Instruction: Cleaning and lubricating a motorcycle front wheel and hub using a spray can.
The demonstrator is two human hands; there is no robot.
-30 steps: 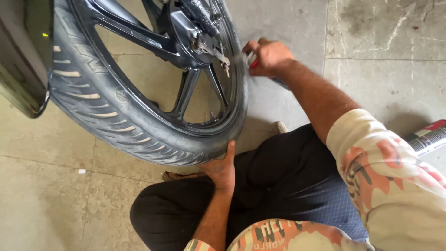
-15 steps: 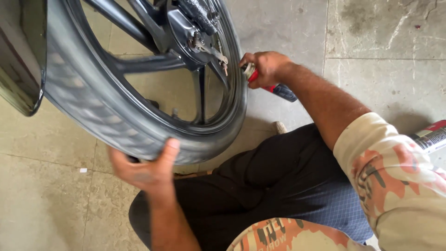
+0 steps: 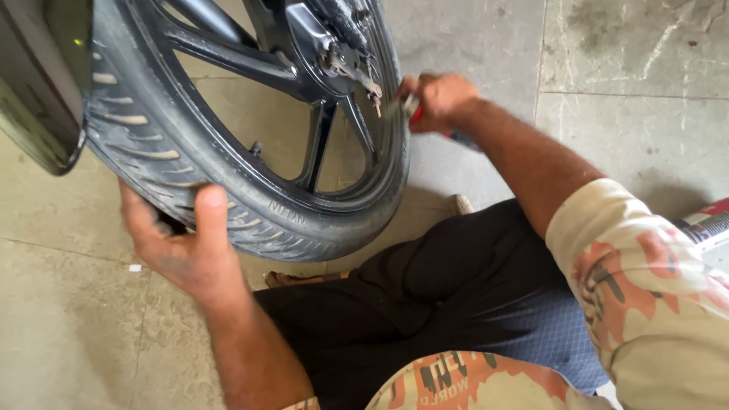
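Note:
A black motorcycle wheel [image 3: 250, 205] with a ribbed tyre and black spokes fills the upper left, raised off the floor. My left hand [image 3: 182, 243] grips the tyre's lower left tread, thumb up over the rubber. My right hand [image 3: 440, 102] is at the right of the hub, shut on a tool [image 3: 456, 137] with a red and dark handle. Its tip points at the chain and sprocket [image 3: 349, 57] by the axle. The tool's working end is blurred.
A dark mudguard or body panel [image 3: 38, 91] hangs over the wheel at the top left. A spray can [image 3: 706, 228] lies on the tiled floor [image 3: 623, 76] at the right edge. My dark-trousered legs [image 3: 425, 304] are folded under the wheel.
My left hand left my knee, reached up and took hold of the tyre, sliding left along the tread. The wheel has turned; the spokes stand differently. My right hand stays by the hub.

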